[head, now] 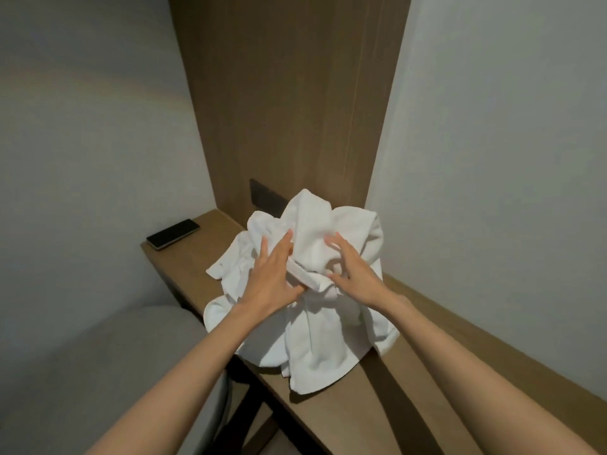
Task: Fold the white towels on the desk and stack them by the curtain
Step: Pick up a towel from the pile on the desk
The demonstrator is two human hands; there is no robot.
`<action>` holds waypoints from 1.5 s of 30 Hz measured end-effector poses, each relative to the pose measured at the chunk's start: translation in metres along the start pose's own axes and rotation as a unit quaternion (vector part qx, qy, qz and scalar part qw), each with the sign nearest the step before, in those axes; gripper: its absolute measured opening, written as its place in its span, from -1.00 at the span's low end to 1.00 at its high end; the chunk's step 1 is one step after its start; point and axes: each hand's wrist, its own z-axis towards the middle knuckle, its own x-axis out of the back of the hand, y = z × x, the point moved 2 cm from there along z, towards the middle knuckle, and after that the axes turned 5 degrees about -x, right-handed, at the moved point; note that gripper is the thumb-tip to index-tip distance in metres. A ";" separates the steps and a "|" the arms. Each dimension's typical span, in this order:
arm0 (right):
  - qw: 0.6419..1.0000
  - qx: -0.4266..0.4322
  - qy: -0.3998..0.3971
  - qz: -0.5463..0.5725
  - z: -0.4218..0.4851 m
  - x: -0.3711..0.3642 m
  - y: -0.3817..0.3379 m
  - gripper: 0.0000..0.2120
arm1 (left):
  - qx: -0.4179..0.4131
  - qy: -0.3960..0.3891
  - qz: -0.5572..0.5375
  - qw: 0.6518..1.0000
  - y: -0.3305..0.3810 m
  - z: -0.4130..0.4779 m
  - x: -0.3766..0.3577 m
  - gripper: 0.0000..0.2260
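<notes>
A crumpled heap of white towels point(315, 310) lies on the narrow wooden desk point(348, 402), hanging a little over its left edge. My left hand point(274, 274) rests on the pile's left side with its fingers fairly straight and the thumb against a folded hem. My right hand point(353, 267) lies on the right of that same hem, fingers spread over the cloth and thumb touching it. Neither hand plainly grips the cloth. How many towels the heap holds cannot be told. No curtain is in view.
A black phone point(173, 233) lies at the desk's far left corner. A dark socket plate point(266, 197) sits on the wooden back panel behind the pile. White walls close in on both sides. A grey cushioned seat point(108, 372) stands at the lower left.
</notes>
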 end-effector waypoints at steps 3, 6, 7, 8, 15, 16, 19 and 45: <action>0.999 0.007 -0.043 -0.019 0.016 -0.020 0.011 -0.31 | 0.061 -0.014 0.027 0.998 -0.019 0.002 -0.017 -0.10; 0.995 0.001 -0.081 -0.055 0.040 -0.037 0.018 -0.25 | 0.108 -0.013 0.044 0.993 -0.040 0.007 -0.025 -0.13; 0.994 -0.004 -0.090 -0.063 0.048 -0.042 0.020 -0.24 | 0.114 -0.010 0.045 0.992 -0.046 0.009 -0.027 -0.14; 0.993 -0.008 -0.097 -0.070 0.055 -0.047 0.022 -0.22 | 0.115 -0.008 0.046 0.992 -0.051 0.013 -0.028 -0.14; 0.989 -0.031 -0.129 -0.059 0.080 -0.067 0.038 -0.24 | 0.165 0.011 0.038 0.986 -0.060 0.029 -0.040 -0.20; 0.990 -0.033 -0.128 -0.059 0.079 -0.068 0.038 -0.25 | 0.166 0.009 0.044 0.985 -0.059 0.029 -0.040 -0.19; 0.993 -0.035 -0.104 -0.035 0.067 -0.064 0.031 -0.31 | 0.168 0.003 0.039 0.985 -0.053 0.023 -0.034 -0.21; 0.981 -0.008 0.184 -0.068 -0.044 -0.045 -0.070 -0.92 | -0.008 0.065 -0.066 0.996 -0.014 -0.087 0.031 -0.39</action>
